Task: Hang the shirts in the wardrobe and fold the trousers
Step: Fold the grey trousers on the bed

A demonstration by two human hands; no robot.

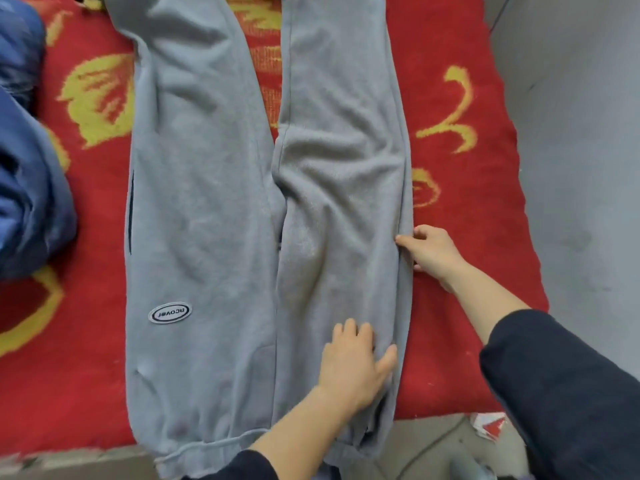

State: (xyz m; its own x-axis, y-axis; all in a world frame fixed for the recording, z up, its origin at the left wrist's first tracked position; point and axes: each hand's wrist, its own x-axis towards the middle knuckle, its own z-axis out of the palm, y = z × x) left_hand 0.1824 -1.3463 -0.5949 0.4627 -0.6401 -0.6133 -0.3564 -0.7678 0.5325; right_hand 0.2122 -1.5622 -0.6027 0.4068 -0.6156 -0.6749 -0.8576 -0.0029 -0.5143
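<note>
1. At far left, a blue garment (31, 188) lies bunched on the red blanket (460, 202), just beside the work.
2. The grey trousers (201, 202) lie flat on the blanket. The waistband is toward you at the near edge, and the legs run away side by side. An oval patch (170, 313) sits on the left half.
3. Your left hand (356, 362) presses flat on the right half near the waist, fingers straight.
4. Your right hand (433, 251) pinches the right side seam, thumb on the cloth and fingers curled at the edge.
5. You look to be at the start of the fold, with the trousers spread but no fold made yet. The next move calls for you to lift that seam and carry the right leg over onto the left, matching the edges while your left hand steadies the middle.
6. The blanket is fuzzy with yellow figures and will likely drag on the cloth. The grey floor (571, 168) lies to its right. No wardrobe shows.
</note>
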